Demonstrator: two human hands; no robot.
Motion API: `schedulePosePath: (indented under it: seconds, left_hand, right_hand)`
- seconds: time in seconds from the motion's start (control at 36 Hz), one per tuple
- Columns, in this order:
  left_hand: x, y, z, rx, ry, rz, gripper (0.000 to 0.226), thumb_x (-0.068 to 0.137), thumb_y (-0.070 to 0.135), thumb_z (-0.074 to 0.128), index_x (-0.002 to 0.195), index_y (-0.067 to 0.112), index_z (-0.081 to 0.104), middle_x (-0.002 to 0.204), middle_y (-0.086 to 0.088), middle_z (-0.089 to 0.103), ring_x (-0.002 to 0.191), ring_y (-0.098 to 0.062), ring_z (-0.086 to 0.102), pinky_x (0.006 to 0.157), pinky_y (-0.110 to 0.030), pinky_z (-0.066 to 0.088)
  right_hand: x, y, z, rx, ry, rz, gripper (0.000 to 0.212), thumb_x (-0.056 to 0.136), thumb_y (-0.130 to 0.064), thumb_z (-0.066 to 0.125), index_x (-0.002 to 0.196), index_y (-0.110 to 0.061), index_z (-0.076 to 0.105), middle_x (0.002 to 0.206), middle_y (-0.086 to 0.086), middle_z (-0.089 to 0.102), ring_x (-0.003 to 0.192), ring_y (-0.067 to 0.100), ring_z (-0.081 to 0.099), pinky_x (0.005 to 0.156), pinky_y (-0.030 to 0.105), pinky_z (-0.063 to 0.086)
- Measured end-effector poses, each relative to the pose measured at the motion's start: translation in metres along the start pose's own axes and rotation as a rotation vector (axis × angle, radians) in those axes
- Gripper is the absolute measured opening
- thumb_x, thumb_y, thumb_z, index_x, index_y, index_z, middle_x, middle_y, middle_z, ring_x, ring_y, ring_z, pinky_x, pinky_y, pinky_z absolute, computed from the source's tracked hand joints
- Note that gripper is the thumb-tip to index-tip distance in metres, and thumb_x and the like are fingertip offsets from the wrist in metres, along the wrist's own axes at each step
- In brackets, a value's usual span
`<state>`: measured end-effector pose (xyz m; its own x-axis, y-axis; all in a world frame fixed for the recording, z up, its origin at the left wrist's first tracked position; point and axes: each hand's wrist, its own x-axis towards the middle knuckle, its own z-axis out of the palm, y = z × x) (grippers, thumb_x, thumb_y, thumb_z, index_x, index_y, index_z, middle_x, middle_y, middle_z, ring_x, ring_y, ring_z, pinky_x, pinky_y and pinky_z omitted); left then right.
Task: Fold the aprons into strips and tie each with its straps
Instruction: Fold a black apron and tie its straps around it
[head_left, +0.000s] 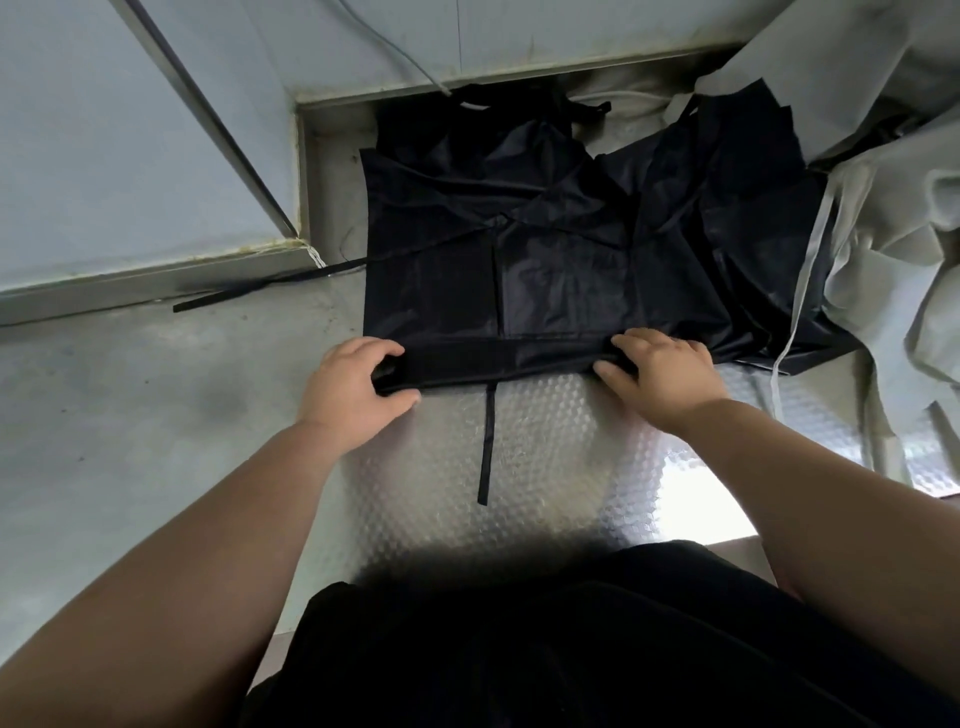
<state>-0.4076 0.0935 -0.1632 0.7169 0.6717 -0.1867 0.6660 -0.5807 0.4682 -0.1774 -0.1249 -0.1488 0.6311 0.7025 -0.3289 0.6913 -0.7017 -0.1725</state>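
A black apron (519, 260) lies spread flat on the floor in front of me. Its near edge is turned over into a narrow folded band (498, 364). My left hand (353, 384) grips the left end of that band, thumb and fingers curled around it. The band's right end is pinched by my right hand (660, 374). One black strap (488, 447) runs from under the band toward me over bubble wrap. Another black strap (260, 288) trails off to the left.
A sheet of bubble wrap (519, 493) covers the floor under the apron's near edge. More black aprons (727, 208) and grey fabric (893, 260) with a grey strap (800, 301) are piled at the right. A wall and metal ledge (156, 275) run along the left and back.
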Motion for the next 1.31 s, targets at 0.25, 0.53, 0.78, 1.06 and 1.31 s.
schedulePosePath:
  seconds: [0.25,0.53,0.78,1.06,1.31]
  left_hand:
    - [0.002,0.003,-0.013,-0.354,0.050,-0.269,0.014,0.087,0.035,0.063,0.099,0.027,0.065,0.093,0.004,0.067,0.089,-0.017,0.060,0.080,-0.026,0.044]
    - [-0.021,-0.004,0.007,-0.271,0.041,-0.333,0.022,0.089,0.037,0.060,0.098,0.018,0.055,0.083,-0.001,0.062,0.084,-0.024,0.060,0.070,-0.032,0.042]
    - [-0.043,0.005,0.017,-0.098,0.184,-0.282,0.035,0.088,0.027,0.063,0.120,0.016,0.052,0.116,-0.006,0.051,0.101,-0.026,0.053,0.080,-0.036,0.045]
    - [-0.052,-0.002,0.018,0.071,-0.019,0.107,0.057,0.081,0.048,0.066,0.129,0.018,0.056,0.128,0.003,0.052,0.113,-0.019,0.051,0.099,-0.037,0.043]
    - [-0.048,0.009,0.008,0.011,-0.018,0.015,0.032,0.085,0.023,0.065,0.117,0.021,0.062,0.119,0.004,0.057,0.107,-0.018,0.055,0.091,-0.031,0.045]
  right_hand:
    - [-0.003,0.004,-0.017,0.429,-0.063,0.160,0.056,0.079,-0.044,0.071,0.124,-0.019,0.049,0.106,0.002,0.058,0.091,0.020,0.056,0.075,0.027,0.042]
    - [-0.013,-0.003,0.000,0.411,-0.026,0.355,0.045,0.095,-0.034,0.052,0.129,-0.010,0.034,0.111,0.014,0.058,0.105,0.035,0.054,0.091,0.042,0.042]
    - [-0.032,-0.007,0.015,0.143,0.125,0.267,0.032,0.097,-0.020,0.046,0.129,-0.016,0.042,0.117,0.014,0.052,0.102,0.035,0.050,0.088,0.041,0.037]
    - [-0.045,-0.005,0.022,0.012,-0.046,-0.049,0.063,0.088,-0.045,0.053,0.145,-0.026,0.034,0.152,0.002,0.026,0.139,0.026,0.024,0.112,0.037,0.015]
    - [-0.032,-0.004,0.009,-0.061,0.017,-0.061,0.028,0.100,-0.028,0.034,0.110,-0.015,0.056,0.118,0.004,0.058,0.115,0.029,0.047,0.094,0.036,0.029]
